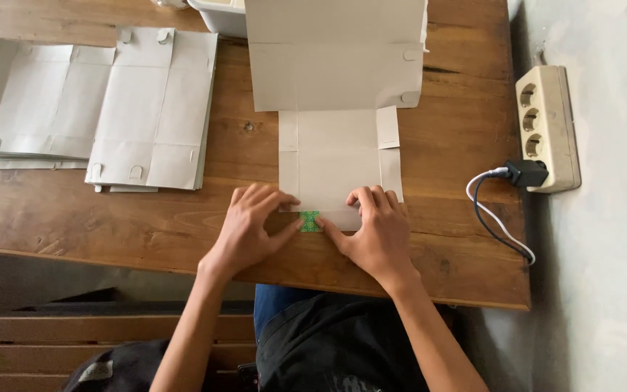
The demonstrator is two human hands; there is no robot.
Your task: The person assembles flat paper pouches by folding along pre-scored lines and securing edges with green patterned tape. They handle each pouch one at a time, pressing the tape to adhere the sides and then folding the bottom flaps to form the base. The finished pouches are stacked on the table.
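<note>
Both hands press the near flap of an unfolded grey cardboard box blank (339, 156), left hand (251, 225) and right hand (375, 225) equally close, fingers flat, nothing clenched. The flap's fold runs left-right; a green printed patch (309, 221) shows between the thumbs. Beyond, stacked flat blanks (99, 105) lie far left.

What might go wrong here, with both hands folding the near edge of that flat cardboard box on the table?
The left hand and right hand press the near flap of the cardboard box blank close to the wooden table's front edge; a slip might push it off or crease it crookedly. The far panel stands partly raised, so it may flop over. A sideways shove might also disturb the stack of flat blanks.
</note>
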